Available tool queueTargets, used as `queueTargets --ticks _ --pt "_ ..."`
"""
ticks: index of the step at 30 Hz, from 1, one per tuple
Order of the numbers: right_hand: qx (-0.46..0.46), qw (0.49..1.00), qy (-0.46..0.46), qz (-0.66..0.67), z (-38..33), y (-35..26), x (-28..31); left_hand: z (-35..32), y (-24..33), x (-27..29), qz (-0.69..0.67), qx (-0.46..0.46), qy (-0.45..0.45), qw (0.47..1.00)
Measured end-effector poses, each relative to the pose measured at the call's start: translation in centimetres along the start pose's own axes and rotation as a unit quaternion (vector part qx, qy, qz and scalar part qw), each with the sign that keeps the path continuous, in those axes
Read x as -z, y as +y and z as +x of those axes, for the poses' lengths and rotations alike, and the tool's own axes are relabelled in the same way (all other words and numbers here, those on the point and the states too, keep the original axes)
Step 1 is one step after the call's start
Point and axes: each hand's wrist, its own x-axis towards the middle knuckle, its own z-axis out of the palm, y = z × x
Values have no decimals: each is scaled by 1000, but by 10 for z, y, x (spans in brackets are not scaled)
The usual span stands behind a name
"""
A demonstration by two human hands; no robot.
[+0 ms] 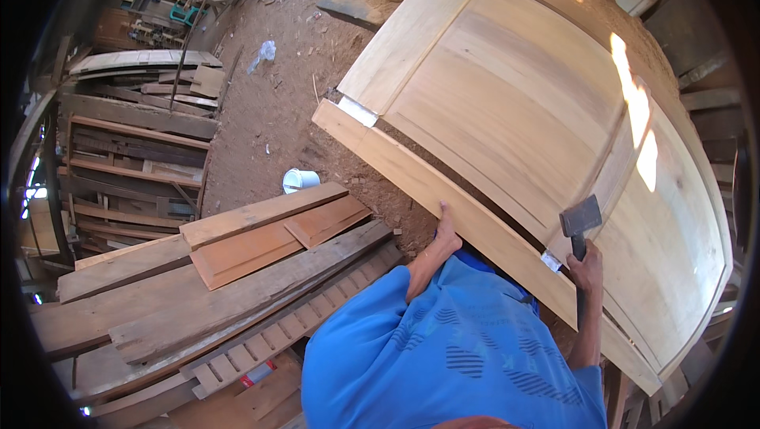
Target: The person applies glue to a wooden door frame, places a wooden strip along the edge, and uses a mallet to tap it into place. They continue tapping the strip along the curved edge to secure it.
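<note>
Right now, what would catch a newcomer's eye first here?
Probably the big panelled wooden door dominating the right side, bright light patches on it, its near edge board standing slightly apart. Next, the dark block-headed mallet in the person's right fingers, right of centre.

At nine o'clock we see a white bucket on the dirt floor, with racked timber farther out; near eleven, crumpled plastic; near ten, a teal tool. We find planks and reddish-brown panels at eight, a slotted strip at seven.
</note>
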Motion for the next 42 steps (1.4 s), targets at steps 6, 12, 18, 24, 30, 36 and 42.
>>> queueTargets --ticks 6,12,18,24,30,36,42 --pt "140 987 -42 -63 89 -157 -36 4 -4 23 -33 64 -122 990" --pt "328 931 -84 -134 201 -389 -86 -4 9 33 -75 127 -134 980" --pt "538 787 -7 -302 273 -624 -166 11 -1 57 -23 160 -164 973" --pt "497 783 -24 -373 292 -752 -275 31 -34 68 -8 181 -159 971" --pt "407 600 -121 -678 340 -681 -362 19 -21 64 9 152 -141 978" --pt "457 767 -112 -437 335 -620 -306 9 16 51 47 207 -119 970" --pt "297 931 -211 11 251 -474 -235 22 29 66 -47 192 -140 970"
